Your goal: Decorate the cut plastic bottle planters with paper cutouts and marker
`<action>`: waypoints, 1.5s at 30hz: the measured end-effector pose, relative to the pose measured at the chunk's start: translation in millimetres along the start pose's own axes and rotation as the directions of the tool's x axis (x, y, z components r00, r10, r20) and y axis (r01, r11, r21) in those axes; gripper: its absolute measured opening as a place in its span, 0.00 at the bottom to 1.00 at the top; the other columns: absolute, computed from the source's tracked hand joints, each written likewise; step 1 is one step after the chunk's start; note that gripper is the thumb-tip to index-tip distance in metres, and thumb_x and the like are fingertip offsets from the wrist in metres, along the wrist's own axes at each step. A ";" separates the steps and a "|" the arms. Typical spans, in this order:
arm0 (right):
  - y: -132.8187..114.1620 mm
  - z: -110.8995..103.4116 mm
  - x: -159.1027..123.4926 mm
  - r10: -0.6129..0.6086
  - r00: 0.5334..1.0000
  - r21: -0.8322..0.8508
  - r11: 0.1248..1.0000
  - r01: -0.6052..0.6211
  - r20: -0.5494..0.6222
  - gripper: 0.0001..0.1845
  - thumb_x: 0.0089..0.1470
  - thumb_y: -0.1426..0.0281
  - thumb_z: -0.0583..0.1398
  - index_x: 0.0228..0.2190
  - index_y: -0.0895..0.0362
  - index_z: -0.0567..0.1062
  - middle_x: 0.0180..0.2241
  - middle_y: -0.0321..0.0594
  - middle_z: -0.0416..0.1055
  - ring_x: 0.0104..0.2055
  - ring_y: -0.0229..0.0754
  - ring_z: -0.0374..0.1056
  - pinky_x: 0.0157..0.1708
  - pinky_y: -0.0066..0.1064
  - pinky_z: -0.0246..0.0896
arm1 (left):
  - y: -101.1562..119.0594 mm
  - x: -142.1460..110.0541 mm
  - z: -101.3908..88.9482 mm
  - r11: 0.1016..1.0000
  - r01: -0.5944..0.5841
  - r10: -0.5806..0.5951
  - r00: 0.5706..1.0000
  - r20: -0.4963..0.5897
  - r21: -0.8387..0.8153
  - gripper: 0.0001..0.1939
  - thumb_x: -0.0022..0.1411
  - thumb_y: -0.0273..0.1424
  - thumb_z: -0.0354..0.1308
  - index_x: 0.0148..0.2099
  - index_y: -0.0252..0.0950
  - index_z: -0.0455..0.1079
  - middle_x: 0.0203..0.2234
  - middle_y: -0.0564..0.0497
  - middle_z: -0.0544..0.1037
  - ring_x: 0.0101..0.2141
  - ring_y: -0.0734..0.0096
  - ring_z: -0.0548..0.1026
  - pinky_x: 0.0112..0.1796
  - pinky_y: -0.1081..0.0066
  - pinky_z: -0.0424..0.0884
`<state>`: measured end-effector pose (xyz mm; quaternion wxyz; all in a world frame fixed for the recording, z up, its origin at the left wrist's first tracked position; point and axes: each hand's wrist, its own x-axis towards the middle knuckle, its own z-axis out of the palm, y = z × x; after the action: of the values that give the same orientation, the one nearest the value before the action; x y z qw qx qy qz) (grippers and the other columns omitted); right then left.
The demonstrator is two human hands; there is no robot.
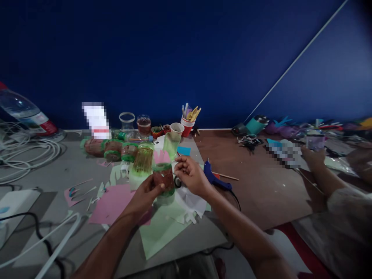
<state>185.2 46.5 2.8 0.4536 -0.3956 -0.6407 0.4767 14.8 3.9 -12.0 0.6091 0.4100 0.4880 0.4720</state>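
My left hand (148, 190) is wrapped round a small clear container (163, 176) with a reddish-brown middle and green bands at its top and bottom. A pink paper piece with a pointed, crown-like edge (161, 157) shows just above its rim. Close to the container's right side, my right hand (190, 174) has its fingers curled together in a pinch; what they hold, if anything, is too small to make out. Beside those fingers is a small round black-and-white item (177, 181). A blue glue gun (213, 176) lies right of my right hand.
Similar green-and-brown containers (113, 150) lie in a row to the left. Pink paper (113, 203) and pale green paper (162, 228) cover the table below. Behind stand a white cup (177, 131) and a red cup of plastic cutlery (188, 126). Another person's hand (315, 157) reaches in at right.
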 end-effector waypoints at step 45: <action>-3.4 -9.1 -9.1 -0.221 0.961 -0.427 0.863 0.271 0.163 0.14 0.55 0.75 0.53 0.44 0.56 0.61 0.32 0.39 0.69 0.34 0.38 0.68 0.35 0.29 0.62 | 3.3 -1.6 2.5 0.997 -0.048 0.041 0.994 0.103 0.064 0.16 0.47 0.39 0.65 0.34 0.34 0.67 0.28 0.50 0.73 0.32 0.66 0.70 0.35 0.70 0.65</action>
<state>196.2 39.5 5.5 0.3725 -0.3772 -0.8016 0.2765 16.6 2.9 -8.0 0.6085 0.4643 0.4625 0.4476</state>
